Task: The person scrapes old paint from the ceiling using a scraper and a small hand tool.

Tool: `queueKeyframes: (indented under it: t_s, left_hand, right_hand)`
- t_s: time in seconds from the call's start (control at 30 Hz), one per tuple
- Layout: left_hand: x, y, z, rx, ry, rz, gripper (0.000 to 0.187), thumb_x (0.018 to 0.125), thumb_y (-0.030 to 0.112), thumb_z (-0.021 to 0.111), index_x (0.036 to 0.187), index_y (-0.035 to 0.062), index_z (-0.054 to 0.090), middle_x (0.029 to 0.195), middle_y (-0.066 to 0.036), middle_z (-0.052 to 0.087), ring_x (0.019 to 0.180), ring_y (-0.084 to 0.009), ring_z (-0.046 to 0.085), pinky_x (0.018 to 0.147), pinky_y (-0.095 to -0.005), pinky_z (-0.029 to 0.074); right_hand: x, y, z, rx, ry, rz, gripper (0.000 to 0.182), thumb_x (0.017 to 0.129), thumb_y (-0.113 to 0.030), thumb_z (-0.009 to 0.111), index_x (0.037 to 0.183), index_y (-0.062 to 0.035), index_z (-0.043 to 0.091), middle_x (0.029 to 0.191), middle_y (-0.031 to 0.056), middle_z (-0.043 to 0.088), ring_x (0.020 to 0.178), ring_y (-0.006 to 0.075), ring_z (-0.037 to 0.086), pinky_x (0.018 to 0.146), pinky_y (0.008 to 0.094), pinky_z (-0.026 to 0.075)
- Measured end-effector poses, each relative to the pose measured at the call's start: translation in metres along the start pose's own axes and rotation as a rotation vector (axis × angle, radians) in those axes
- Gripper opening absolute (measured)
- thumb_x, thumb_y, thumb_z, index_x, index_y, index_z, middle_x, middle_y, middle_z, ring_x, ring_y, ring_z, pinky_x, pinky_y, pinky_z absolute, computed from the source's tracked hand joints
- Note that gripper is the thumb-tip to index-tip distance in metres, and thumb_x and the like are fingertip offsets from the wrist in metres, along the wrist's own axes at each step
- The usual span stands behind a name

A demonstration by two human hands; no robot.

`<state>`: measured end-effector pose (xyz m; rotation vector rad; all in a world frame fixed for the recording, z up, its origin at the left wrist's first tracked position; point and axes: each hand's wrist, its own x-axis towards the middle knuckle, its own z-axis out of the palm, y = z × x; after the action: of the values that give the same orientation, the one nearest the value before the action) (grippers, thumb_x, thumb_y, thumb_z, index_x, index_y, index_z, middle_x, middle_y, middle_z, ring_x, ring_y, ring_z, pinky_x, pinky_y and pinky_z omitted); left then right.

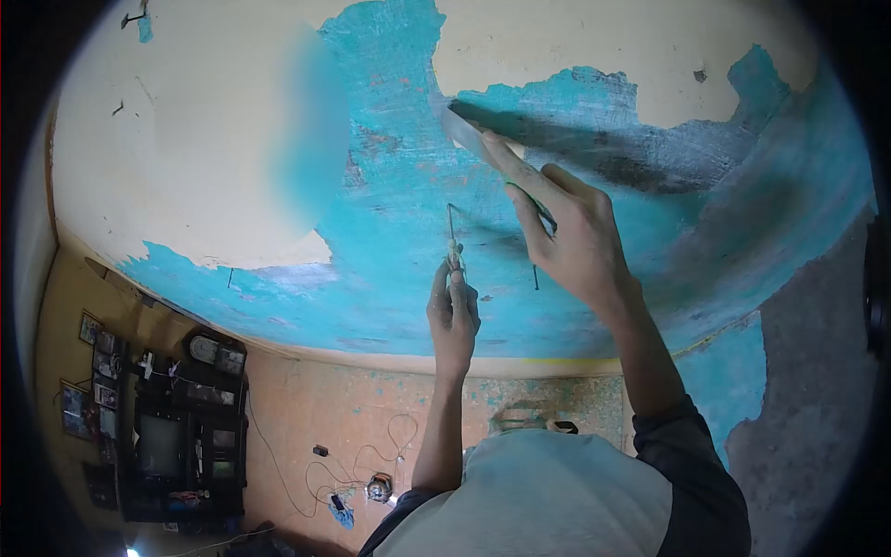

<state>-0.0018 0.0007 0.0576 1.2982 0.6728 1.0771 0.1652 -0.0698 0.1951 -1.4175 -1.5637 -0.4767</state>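
Observation:
My right hand [580, 237] grips a flat-bladed scraper [467, 132], its index finger stretched along the blade. The blade's edge meets the wall at the border between the cream paint [538, 42] and the exposed turquoise layer [399, 148]. Lower and to the left, my left hand [453, 311] pinches a thin metal hook [451, 223] with a bent tip. Whether this hook is fixed in the wall cannot be made out. The scraper's handle is mostly hidden in my right hand.
A nail [535, 278] sticks out below my right hand. Paint flakes litter the floor [306, 399], where cables run to a small device [379, 487]. A dark cabinet with a television [160, 446] stands at lower left. Bare grey wall [807, 371] shows at right.

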Motion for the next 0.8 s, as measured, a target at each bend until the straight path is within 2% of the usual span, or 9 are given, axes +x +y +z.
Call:
queueKeyframes:
  t_s: [0.1, 0.17, 0.23, 0.47, 0.63, 0.7, 0.73, 0.77, 0.8]
  left_hand:
    - [0.002, 0.002, -0.002, 0.004, -0.006, -0.005, 0.05, 0.113, 0.041, 0.049, 0.151, 0.0081, 0.051, 0.069, 0.009, 0.039, 0.054, 0.0005, 0.029, 0.044, -0.0204, 0.022]
    - [0.003, 0.003, -0.003, 0.012, -0.002, -0.003, 0.05, 0.113, 0.04, 0.049, 0.151, 0.0079, 0.051, 0.069, 0.009, 0.038, 0.054, 0.0005, 0.029, 0.044, -0.0201, 0.022]
    - [0.003, 0.003, -0.001, 0.036, 0.021, -0.025, 0.049, 0.114, 0.033, 0.047, 0.149, -0.0014, 0.05, 0.067, 0.008, 0.039, 0.056, -0.0014, 0.031, 0.048, -0.0208, 0.029]
    - [0.002, 0.005, -0.002, 0.003, -0.018, 0.004, 0.05, 0.114, 0.032, 0.047, 0.151, -0.002, 0.049, 0.068, 0.007, 0.039, 0.057, -0.0021, 0.033, 0.053, -0.0214, 0.034]
    - [0.004, 0.004, -0.004, 0.051, 0.009, -0.013, 0.05, 0.114, 0.032, 0.047, 0.15, -0.0031, 0.049, 0.067, 0.007, 0.04, 0.057, -0.0035, 0.034, 0.056, -0.0224, 0.038]
    - [0.005, 0.001, -0.002, 0.049, 0.017, 0.005, 0.049, 0.114, 0.032, 0.047, 0.149, -0.0032, 0.05, 0.067, 0.006, 0.04, 0.057, -0.0037, 0.034, 0.057, -0.023, 0.039]
    - [0.004, 0.0, -0.001, 0.054, 0.019, 0.021, 0.049, 0.114, 0.031, 0.046, 0.149, -0.0033, 0.05, 0.067, 0.006, 0.04, 0.058, -0.0039, 0.034, 0.057, -0.0236, 0.04]
    - [0.003, -0.002, -0.001, 0.054, 0.017, 0.018, 0.049, 0.114, 0.031, 0.046, 0.149, -0.0033, 0.05, 0.067, 0.006, 0.04, 0.058, -0.0039, 0.034, 0.057, -0.0236, 0.04]
    - [0.003, -0.003, 0.0, 0.042, 0.017, 0.033, 0.048, 0.114, 0.035, 0.047, 0.149, 0.0019, 0.052, 0.067, 0.008, 0.039, 0.055, -0.0016, 0.031, 0.05, -0.022, 0.03]
  right_hand:
    - [-0.003, -0.002, -0.001, -0.035, -0.02, 0.019, 0.065, 0.093, 0.004, 0.068, 0.152, -0.0199, 0.058, 0.068, 0.0086, 0.056, 0.053, 0.014, 0.049, 0.05, 0.034, 0.043]
    - [-0.019, 0.006, -0.016, 0.004, 0.098, 0.053, 0.06, 0.093, 0.004, 0.067, 0.149, -0.0165, 0.061, 0.07, 0.0081, 0.058, 0.053, 0.0126, 0.048, 0.049, 0.0329, 0.043]
    - [-0.018, 0.002, -0.027, -0.048, 0.055, 0.115, 0.056, 0.093, 0.005, 0.067, 0.146, -0.0137, 0.064, 0.072, 0.0082, 0.061, 0.053, 0.0125, 0.047, 0.05, 0.0321, 0.044]
    - [0.015, -0.02, 0.015, -0.007, 0.008, 0.012, 0.06, 0.094, 0.004, 0.066, 0.15, -0.0168, 0.06, 0.071, 0.0079, 0.057, 0.053, 0.0147, 0.048, 0.05, 0.0335, 0.044]
    - [-0.007, -0.012, -0.013, -0.019, 0.062, 0.053, 0.059, 0.095, 0.004, 0.066, 0.15, -0.0159, 0.06, 0.07, 0.0083, 0.056, 0.054, 0.0142, 0.048, 0.051, 0.033, 0.043]
    - [-0.011, -0.018, -0.029, -0.08, -0.021, 0.209, 0.054, 0.097, 0.003, 0.065, 0.148, -0.0151, 0.062, 0.082, 0.0128, 0.068, 0.063, 0.0115, 0.052, 0.057, 0.0302, 0.046]
    - [-0.006, -0.022, -0.029, -0.079, -0.034, 0.211, 0.053, 0.097, 0.003, 0.065, 0.148, -0.0142, 0.063, 0.083, 0.0127, 0.068, 0.065, 0.0109, 0.054, 0.058, 0.0288, 0.047]
    - [-0.003, -0.023, -0.022, -0.081, -0.035, 0.214, 0.053, 0.097, 0.003, 0.065, 0.148, -0.0142, 0.063, 0.083, 0.0127, 0.068, 0.065, 0.0109, 0.054, 0.058, 0.0288, 0.047]
    - [0.0, -0.023, -0.013, -0.076, 0.004, 0.164, 0.056, 0.095, 0.004, 0.066, 0.148, -0.0137, 0.062, 0.076, 0.0108, 0.061, 0.059, 0.0117, 0.049, 0.054, 0.0308, 0.043]
